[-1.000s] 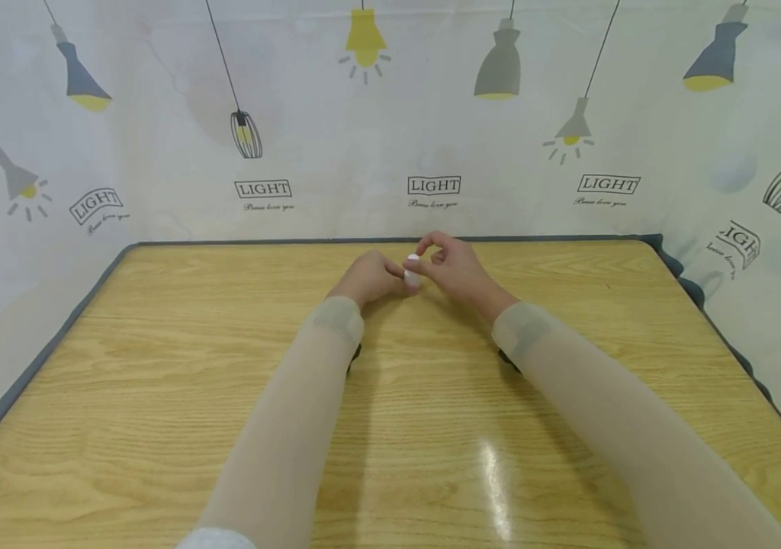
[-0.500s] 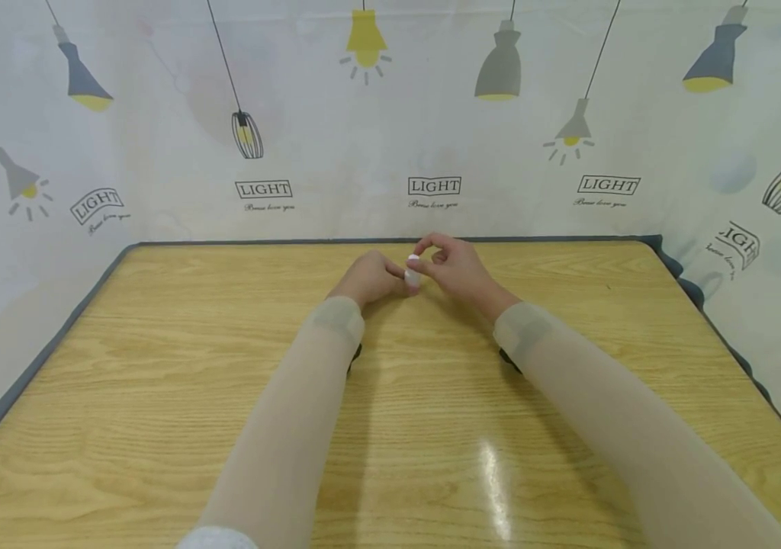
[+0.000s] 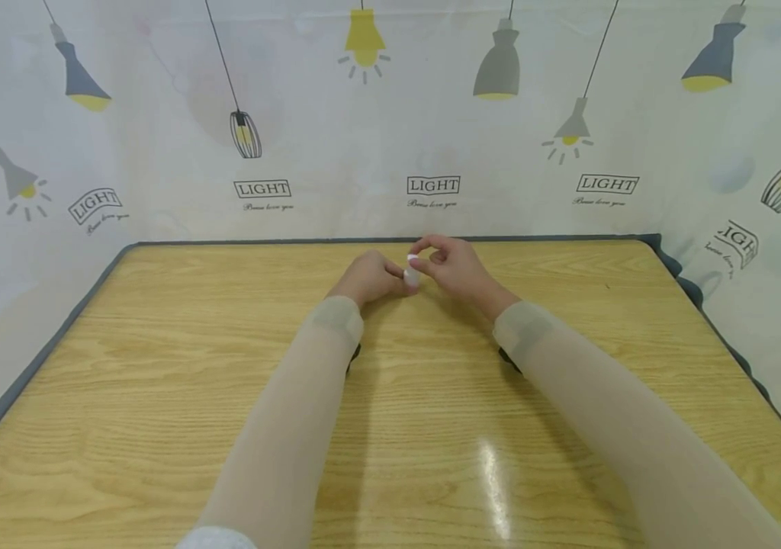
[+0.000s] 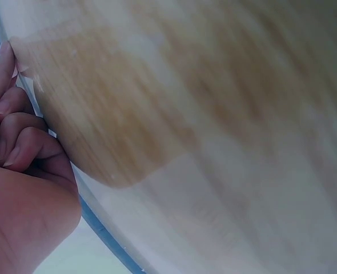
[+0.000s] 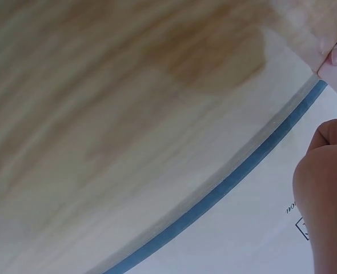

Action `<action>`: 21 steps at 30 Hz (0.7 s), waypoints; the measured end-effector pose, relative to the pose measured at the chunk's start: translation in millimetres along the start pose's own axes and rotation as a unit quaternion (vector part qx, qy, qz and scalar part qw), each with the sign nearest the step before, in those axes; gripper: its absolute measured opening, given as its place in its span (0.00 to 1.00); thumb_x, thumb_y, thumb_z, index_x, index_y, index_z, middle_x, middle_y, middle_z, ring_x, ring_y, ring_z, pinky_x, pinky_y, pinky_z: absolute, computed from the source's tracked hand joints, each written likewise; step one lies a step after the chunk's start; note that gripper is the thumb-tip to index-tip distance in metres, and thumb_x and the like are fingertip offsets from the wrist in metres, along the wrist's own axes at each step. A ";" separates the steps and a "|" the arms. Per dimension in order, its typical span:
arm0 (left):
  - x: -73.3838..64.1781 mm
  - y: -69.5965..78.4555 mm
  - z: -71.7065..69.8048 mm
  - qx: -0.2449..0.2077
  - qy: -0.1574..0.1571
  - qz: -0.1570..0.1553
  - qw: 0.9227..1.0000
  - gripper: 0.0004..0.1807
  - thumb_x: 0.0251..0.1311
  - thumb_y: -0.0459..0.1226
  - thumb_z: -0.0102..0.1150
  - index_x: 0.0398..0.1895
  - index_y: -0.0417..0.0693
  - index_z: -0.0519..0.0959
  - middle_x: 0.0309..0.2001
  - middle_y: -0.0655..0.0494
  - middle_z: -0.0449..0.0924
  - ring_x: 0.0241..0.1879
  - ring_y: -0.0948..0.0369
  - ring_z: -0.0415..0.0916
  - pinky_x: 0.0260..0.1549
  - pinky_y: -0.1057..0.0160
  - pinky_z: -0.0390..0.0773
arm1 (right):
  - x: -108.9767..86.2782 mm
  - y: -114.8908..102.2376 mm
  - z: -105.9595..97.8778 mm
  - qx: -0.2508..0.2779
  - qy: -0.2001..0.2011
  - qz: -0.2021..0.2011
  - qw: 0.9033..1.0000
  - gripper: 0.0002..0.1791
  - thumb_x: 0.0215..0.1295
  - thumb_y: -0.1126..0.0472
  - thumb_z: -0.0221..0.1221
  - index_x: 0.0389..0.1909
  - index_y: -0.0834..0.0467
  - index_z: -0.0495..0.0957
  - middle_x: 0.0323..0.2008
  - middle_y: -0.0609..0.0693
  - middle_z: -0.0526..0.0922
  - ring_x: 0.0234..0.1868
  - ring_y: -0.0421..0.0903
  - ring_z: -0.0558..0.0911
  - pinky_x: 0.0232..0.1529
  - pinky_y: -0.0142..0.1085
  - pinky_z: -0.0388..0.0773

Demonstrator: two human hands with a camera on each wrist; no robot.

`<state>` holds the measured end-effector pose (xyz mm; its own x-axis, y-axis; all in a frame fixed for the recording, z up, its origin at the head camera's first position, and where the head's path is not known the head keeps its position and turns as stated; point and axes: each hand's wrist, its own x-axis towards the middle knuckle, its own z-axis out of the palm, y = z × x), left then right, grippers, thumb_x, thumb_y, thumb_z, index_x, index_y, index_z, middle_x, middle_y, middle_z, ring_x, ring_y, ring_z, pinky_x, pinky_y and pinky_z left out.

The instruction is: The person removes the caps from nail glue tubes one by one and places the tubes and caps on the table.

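Note:
Near the far edge of the wooden table, my two hands meet at a small, whitish, upright object (image 3: 410, 279); its kind is too small to make out. My left hand (image 3: 368, 279) holds its lower part from the left. From the right, my right hand (image 3: 457, 268) pinches the white top between thumb and bent forefinger. In the left wrist view, my left hand (image 4: 25, 148) has several fingers curled into the palm. The right wrist view catches my right hand (image 5: 331, 177) at its edge, with a pale piece (image 5: 335, 80) of the object beside a fingertip.
The wooden table (image 3: 226, 396) has a dark blue-grey border (image 3: 260, 242) along its far edge. Behind it hangs a pale cloth (image 3: 335, 137) printed with lamps and "LIGHT" labels, which also runs along both sides.
My right thumb and forefinger have shifted slightly at the object's top, and less of the white top shows. The left hand stays in place.

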<state>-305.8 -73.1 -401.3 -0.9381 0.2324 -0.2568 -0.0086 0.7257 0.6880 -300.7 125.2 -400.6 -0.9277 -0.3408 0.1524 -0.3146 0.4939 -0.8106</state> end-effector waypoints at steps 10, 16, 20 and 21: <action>-1.8 1.3 -0.8 0.001 0.000 0.004 1.000 0.18 0.62 0.50 0.77 0.52 0.54 0.91 0.63 0.55 0.87 0.63 0.56 0.77 0.73 0.51 0.73 | -1.8 0.6 -2.9 0.030 0.003 0.034 0.999 0.19 0.71 0.45 0.69 0.52 0.52 0.81 0.13 0.41 0.58 0.16 0.40 0.57 0.20 0.33 0.57; -3.0 1.9 -1.4 0.005 -0.001 0.008 1.000 0.19 0.63 0.49 0.76 0.54 0.53 0.91 0.63 0.54 0.87 0.65 0.55 0.78 0.73 0.50 0.72 | -1.6 1.0 -3.5 0.019 0.012 0.047 0.999 0.19 0.69 0.44 0.71 0.48 0.53 0.81 0.14 0.41 0.56 0.16 0.41 0.56 0.21 0.33 0.57; -2.3 1.5 -1.2 0.004 -0.002 0.005 1.000 0.19 0.63 0.49 0.77 0.54 0.53 0.91 0.63 0.54 0.87 0.64 0.55 0.77 0.73 0.50 0.72 | -0.8 1.1 -2.4 0.011 0.007 0.042 0.999 0.18 0.70 0.45 0.71 0.49 0.54 0.82 0.13 0.41 0.57 0.16 0.40 0.55 0.21 0.32 0.57; -1.9 1.2 -1.0 0.005 -0.003 0.005 1.000 0.19 0.63 0.49 0.77 0.54 0.53 0.91 0.63 0.54 0.87 0.64 0.55 0.78 0.73 0.51 0.72 | -0.7 0.8 -2.2 0.011 0.005 0.041 0.999 0.18 0.70 0.45 0.70 0.50 0.54 0.82 0.13 0.41 0.57 0.16 0.40 0.55 0.21 0.32 0.57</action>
<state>-304.3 -73.3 -399.3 -0.9362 0.2434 -0.2535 0.0045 0.7297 0.6838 -300.7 127.6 -400.1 -0.9522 -0.2918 0.0909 -0.2335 0.5026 -0.8324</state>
